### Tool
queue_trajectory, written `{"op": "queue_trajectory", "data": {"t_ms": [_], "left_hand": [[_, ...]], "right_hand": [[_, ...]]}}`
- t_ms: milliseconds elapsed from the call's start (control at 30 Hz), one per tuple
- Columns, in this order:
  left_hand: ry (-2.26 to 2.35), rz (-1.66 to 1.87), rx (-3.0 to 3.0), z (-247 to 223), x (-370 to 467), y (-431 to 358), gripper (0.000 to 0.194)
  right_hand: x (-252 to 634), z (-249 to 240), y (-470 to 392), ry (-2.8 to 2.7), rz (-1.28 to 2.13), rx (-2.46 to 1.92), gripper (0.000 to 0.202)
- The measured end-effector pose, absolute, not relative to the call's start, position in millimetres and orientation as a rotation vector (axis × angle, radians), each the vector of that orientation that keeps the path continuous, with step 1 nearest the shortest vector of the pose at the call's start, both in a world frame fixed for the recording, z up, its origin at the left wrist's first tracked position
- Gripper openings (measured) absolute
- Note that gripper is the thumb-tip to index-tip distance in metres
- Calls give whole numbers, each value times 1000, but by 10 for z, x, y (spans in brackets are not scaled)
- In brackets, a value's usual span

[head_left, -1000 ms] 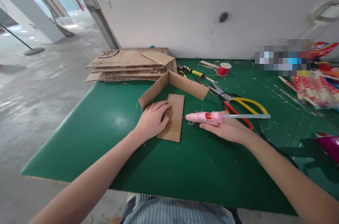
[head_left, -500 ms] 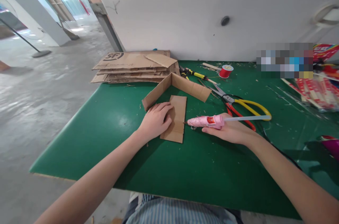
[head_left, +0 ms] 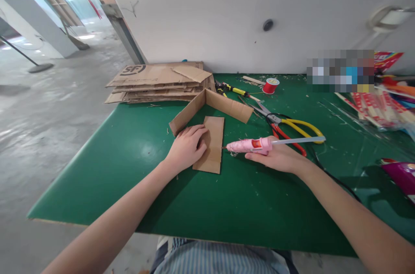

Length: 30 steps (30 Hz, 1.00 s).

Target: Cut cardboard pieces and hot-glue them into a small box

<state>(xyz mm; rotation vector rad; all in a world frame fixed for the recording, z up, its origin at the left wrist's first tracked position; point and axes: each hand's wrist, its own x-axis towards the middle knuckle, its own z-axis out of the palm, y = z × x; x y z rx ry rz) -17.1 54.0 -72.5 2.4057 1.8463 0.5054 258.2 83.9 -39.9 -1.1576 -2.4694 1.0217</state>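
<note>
Head view: left hand on cardboard, right hand on glue gun.
I see the left hand [head_left: 185,149] palm down and loosely open, its fingers resting on a flat brown rectangular cardboard piece [head_left: 213,146], which lies on the glossy green tabletop [head_left: 106,170]. I have the right hand [head_left: 280,156] closed around a pink plastic glue gun [head_left: 246,146], a translucent stick [head_left: 301,140] protruding from its rear; its nozzle is at the piece's right edge, though I cannot tell whether they touch. Behind the piece stands a brown V-shaped cardboard strip [head_left: 228,106]; red-and-yellow-handled metal scissors [head_left: 275,119] lie beyond the right hand.
</note>
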Motion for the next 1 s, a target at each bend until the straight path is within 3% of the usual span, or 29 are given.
{"op": "queue_trajectory", "data": {"t_ms": [333,1000], "left_hand": [[2047,466,2482,-696,-31,587,34],[2070,578,2394,-765,-58,748,33]], "right_hand": [[2550,-355,915,-2409,972,-1243,39],[2467,-386,1047,-2398,778,-1457,30]]}}
